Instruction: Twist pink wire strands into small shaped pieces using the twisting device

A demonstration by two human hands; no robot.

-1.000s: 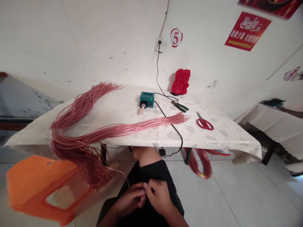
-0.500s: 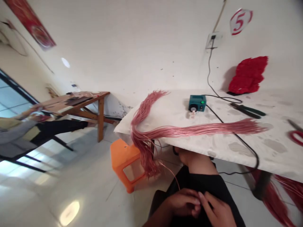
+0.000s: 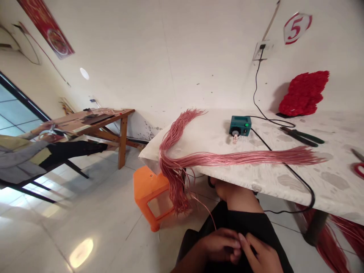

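Fingertips (image 3: 241, 238) of the left hand (image 3: 218, 243) and right hand (image 3: 263, 254) meet above black shorts (image 3: 247, 220), both hands loosely curled. One pink wire (image 3: 209, 212) runs into the left hand, which holds it; whether the right hand pinches its end cannot be told. That wire leads toward a bundle of pink strands (image 3: 204, 159) lying bent over the edge of the table (image 3: 207, 132), some ends hanging beside an orange stool (image 3: 145, 185). Farther back are a green machine (image 3: 240, 122), pliers (image 3: 296, 134) and a red ruffled lump (image 3: 304, 93); well to the left is a wooden desk (image 3: 122, 142).
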